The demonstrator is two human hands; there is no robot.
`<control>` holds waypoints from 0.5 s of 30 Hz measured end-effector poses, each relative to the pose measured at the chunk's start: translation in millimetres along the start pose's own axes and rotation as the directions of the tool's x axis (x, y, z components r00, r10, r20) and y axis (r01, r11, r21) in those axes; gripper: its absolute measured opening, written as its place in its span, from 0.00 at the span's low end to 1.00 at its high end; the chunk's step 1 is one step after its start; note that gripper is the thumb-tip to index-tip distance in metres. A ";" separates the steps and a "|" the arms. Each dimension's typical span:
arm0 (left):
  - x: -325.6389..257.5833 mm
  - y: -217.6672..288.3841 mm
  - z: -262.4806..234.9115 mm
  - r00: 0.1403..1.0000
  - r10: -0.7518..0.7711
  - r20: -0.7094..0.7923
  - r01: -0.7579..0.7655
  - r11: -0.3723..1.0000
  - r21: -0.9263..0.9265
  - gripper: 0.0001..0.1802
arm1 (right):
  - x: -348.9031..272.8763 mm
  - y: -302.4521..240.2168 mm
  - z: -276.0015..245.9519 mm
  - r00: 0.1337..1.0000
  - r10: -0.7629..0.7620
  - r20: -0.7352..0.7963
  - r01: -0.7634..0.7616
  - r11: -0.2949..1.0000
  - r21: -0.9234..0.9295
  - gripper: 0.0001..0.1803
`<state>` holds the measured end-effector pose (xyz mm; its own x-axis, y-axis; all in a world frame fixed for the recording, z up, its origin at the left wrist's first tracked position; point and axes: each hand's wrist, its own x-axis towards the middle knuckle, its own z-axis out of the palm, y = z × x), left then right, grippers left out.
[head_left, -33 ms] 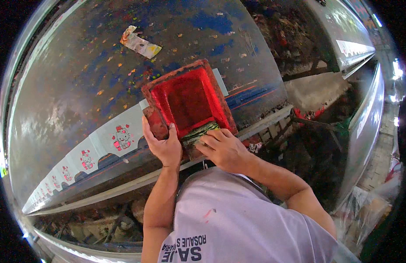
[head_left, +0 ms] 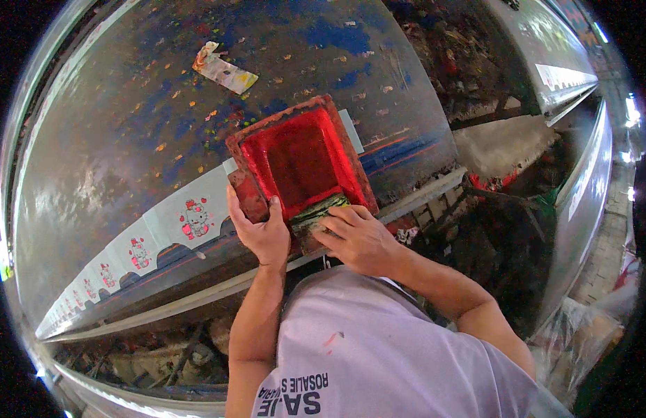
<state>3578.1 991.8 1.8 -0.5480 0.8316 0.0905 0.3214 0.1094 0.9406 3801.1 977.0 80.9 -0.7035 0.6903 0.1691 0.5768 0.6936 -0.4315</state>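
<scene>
A screen printing frame (head_left: 351, 153) with worn reddish edges lies on the long table, and wet red ink coats its inside walls and mesh. At its near left corner my left hand (head_left: 264, 235) grips the edge, thumb on top and fingers along the outer side. My right hand (head_left: 361, 240) is closed on a squeegee (head_left: 320, 209), a bar streaked dark and green at the frame's near end. Its lower part is hidden by my fingers and the frame wall. Pale fabric pieces (head_left: 159, 221) printed with red and pink cartoon figures run in a row to the left.
The paint-stained table (head_left: 114, 132) bears a crumpled tape-like scrap (head_left: 225, 72) beyond the frame. A pale piece (head_left: 350, 129) shows past the frame's right side. A rail (head_left: 177, 306) follows the near table edge. Another table (head_left: 581, 209) stands right, with clear plastic (head_left: 574, 338) below.
</scene>
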 end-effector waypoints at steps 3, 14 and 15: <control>14.4 -1.6 -16.2 0.979 0.201 -0.045 -0.188 0.960 0.207 0.50 | -12.4 12.6 -7.1 0.971 -0.053 -0.232 0.062 0.997 0.034 0.26; 35.8 39.5 -245.8 0.841 0.045 -0.539 0.088 0.972 0.218 0.44 | -35.6 50.6 -21.2 0.902 0.094 -0.422 -0.042 0.991 0.130 0.17; 25.8 38.5 -258.1 0.817 0.043 -0.575 0.096 0.973 0.209 0.44 | -32.5 51.7 -17.6 0.907 0.081 -0.413 -0.022 0.989 0.147 0.19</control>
<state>3377.0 876.9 124.8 -0.8780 0.3709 0.3026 0.4216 0.2998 0.8558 3861.1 994.0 68.8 -0.4195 0.7676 0.4845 0.5251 0.6406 -0.5603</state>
